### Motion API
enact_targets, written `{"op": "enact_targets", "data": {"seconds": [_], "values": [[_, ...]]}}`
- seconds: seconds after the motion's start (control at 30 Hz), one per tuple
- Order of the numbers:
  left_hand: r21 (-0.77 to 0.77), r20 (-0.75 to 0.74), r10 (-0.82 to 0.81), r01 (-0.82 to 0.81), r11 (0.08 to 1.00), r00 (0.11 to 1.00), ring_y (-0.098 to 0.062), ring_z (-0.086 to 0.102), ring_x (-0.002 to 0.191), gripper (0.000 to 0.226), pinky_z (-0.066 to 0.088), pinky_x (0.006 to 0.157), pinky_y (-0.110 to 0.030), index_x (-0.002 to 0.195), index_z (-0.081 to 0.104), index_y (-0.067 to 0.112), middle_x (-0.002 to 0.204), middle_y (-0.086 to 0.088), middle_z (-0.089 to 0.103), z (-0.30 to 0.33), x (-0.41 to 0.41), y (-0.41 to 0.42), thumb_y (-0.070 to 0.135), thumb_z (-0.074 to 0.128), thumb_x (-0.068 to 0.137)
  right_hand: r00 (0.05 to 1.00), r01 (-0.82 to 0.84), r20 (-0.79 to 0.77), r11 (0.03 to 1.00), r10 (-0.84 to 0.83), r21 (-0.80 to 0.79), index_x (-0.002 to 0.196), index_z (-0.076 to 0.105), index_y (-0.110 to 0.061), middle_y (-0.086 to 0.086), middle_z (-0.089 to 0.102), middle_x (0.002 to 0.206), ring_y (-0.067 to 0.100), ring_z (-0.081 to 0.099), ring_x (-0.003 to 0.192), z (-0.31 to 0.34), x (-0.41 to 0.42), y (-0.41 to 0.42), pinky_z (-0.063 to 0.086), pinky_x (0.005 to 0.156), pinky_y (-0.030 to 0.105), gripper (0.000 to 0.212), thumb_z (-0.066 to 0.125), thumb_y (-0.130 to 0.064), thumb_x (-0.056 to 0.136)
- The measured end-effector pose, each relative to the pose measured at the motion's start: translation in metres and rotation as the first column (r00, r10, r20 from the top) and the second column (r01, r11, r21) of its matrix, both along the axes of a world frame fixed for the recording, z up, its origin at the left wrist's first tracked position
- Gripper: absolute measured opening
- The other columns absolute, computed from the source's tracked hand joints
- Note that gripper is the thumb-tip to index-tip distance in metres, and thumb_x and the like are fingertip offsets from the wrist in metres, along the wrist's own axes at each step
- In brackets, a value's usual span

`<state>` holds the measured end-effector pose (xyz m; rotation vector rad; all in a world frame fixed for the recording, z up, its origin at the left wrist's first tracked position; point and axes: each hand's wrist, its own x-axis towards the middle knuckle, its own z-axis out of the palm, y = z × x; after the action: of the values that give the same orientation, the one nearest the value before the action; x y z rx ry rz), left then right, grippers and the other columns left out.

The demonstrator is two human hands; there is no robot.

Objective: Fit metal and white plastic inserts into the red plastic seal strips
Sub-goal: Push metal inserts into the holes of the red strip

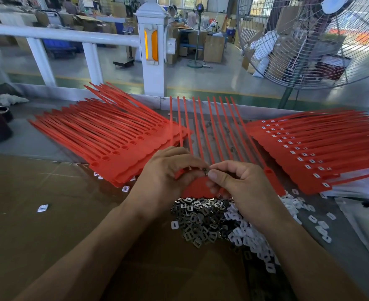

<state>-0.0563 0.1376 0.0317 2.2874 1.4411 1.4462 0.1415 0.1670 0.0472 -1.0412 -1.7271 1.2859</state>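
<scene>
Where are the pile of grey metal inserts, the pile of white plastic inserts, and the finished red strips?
Pile of grey metal inserts (197, 220), head view, pile centre.
Pile of white plastic inserts (249, 242), head view, pile middle.
Finished red strips (313, 155), head view, stack's socket row.

From my remote seat I look past a white railing (59, 35) whose square white post (152, 51), my landmark, carries an amber reflector. Right of the post a large wire-guard fan (309, 44) fills the upper corner, and a slimmer pedestal fan (198, 35) stands behind the post on the pale grey floor (218, 77) with its green and yellow edge stripes. Cardboard boxes (214, 48) stack just right of the post, blue crates (57, 45) sit left of it beyond the railing, and daylight comes through windows at the far wall.
</scene>
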Motion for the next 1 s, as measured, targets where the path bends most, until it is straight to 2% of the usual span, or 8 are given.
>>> {"op": "enact_targets", "data": {"seconds": [0.17, 0.27, 0.33, 0.4, 0.47, 0.57, 0.73, 1.0], "values": [[-0.174, 0.277, -0.021, 0.071, 0.982, 0.961, -0.019, 0.068, 0.095, 0.014, 0.055, 0.085, -0.039, 0.098, 0.081, 0.019, 0.094, 0.008, 0.075, 0.000, 0.003, 0.000, 0.014, 0.079, 0.086, 1.000, 0.001, 0.012, 1.000, -0.001, 0.010, 0.099, 0.077, -0.025, -0.001, 0.078, 0.085, 0.007, 0.071, 0.076, -0.001, 0.002, 0.000, 0.051, 0.065, 0.014, 0.012, 0.065, -0.021, 0.101], [-0.205, 0.308, 0.018, 0.048, 0.977, 0.951, -0.016, 0.068, 0.095, 0.014, 0.054, 0.088, -0.038, 0.097, 0.081, 0.021, 0.093, 0.009, 0.075, 0.004, 0.002, -0.002, 0.015, 0.079, 0.084, 0.999, 0.032, 0.042, 0.999, -0.034, 0.043, 0.097, 0.077, -0.028, -0.006, 0.077, 0.084, 0.005, 0.072, 0.078, -0.001, 0.002, 0.000, 0.051, 0.066, 0.013, 0.011, 0.067, -0.025, 0.100], [-0.214, 0.248, 0.096, -0.042, 0.976, 0.964, -0.012, 0.066, 0.093, 0.012, 0.054, 0.087, -0.041, 0.095, 0.080, 0.027, 0.093, 0.015, 0.073, 0.005, -0.001, -0.002, 0.024, 0.080, 0.083, 0.994, 0.086, 0.066, 0.993, -0.091, 0.079, 0.094, 0.076, -0.030, -0.010, 0.077, 0.083, 0.003, 0.072, 0.078, -0.002, 0.002, 0.001, 0.051, 0.066, 0.012, 0.009, 0.069, -0.028, 0.098], [-0.190, 0.064, 0.219, -0.204, 0.960, 0.974, -0.009, 0.062, 0.095, 0.011, 0.048, 0.091, -0.042, 0.095, 0.078, 0.031, 0.093, 0.018, 0.070, 0.003, -0.007, 0.000, 0.031, 0.079, 0.084, 0.981, 0.157, 0.093, 0.979, -0.169, 0.128, 0.089, 0.076, -0.031, -0.012, 0.075, 0.080, 0.002, 0.070, 0.074, -0.004, 0.002, 0.002, 0.050, 0.063, 0.010, 0.010, 0.070, -0.031, 0.097], [-0.155, -0.097, 0.317, -0.329, 0.931, 0.943, -0.010, 0.057, 0.101, 0.010, 0.036, 0.096, -0.037, 0.096, 0.076, 0.033, 0.097, 0.019, 0.067, 0.000, -0.013, 0.002, 0.034, 0.077, 0.087, 0.961, 0.213, 0.137, 0.960, -0.239, 0.184, 0.086, 0.075, -0.031, -0.012, 0.073, 0.077, 0.005, 0.069, 0.071, -0.005, 0.004, 0.003, 0.050, 0.058, 0.009, 0.012, 0.069, -0.031, 0.097], [-0.171, -0.207, 0.391, -0.426, 0.888, 0.897, -0.009, 0.046, 0.106, 0.009, 0.020, 0.090, -0.028, 0.098, 0.075, 0.038, 0.104, 0.019, 0.064, -0.002, -0.019, 0.004, 0.039, 0.073, 0.089, 0.939, 0.244, 0.184, 0.941, -0.290, 0.235, 0.087, 0.074, -0.030, -0.014, 0.071, 0.074, 0.004, 0.066, 0.068, -0.006, 0.005, 0.005, 0.045, 0.051, 0.006, 0.012, 0.069, -0.029, 0.098], [-0.224, -0.313, 0.414, -0.490, 0.842, 0.855, -0.007, 0.038, 0.109, 0.010, 0.012, 0.087, -0.024, 0.099, 0.076, 0.041, 0.109, 0.020, 0.061, -0.003, -0.018, 0.010, 0.040, 0.072, 0.090, 0.916, 0.235, 0.258, 0.933, -0.306, 0.273, 0.091, 0.075, -0.027, -0.012, 0.071, 0.078, -0.005, 0.064, 0.075, -0.008, 0.004, 0.007, 0.043, 0.058, 0.004, 0.010, 0.069, -0.027, 0.098], [-0.244, -0.381, 0.394, -0.502, 0.829, 0.836, -0.008, 0.038, 0.113, 0.009, 0.010, 0.086, -0.025, 0.097, 0.077, 0.042, 0.107, 0.020, 0.062, -0.003, -0.016, 0.018, 0.042, 0.072, 0.089, 0.905, 0.199, 0.306, 0.932, -0.294, 0.303, 0.092, 0.074, -0.026, -0.012, 0.070, 0.081, -0.006, 0.063, 0.080, -0.009, 0.003, 0.007, 0.043, 0.062, 0.004, 0.010, 0.068, -0.027, 0.099]]}}
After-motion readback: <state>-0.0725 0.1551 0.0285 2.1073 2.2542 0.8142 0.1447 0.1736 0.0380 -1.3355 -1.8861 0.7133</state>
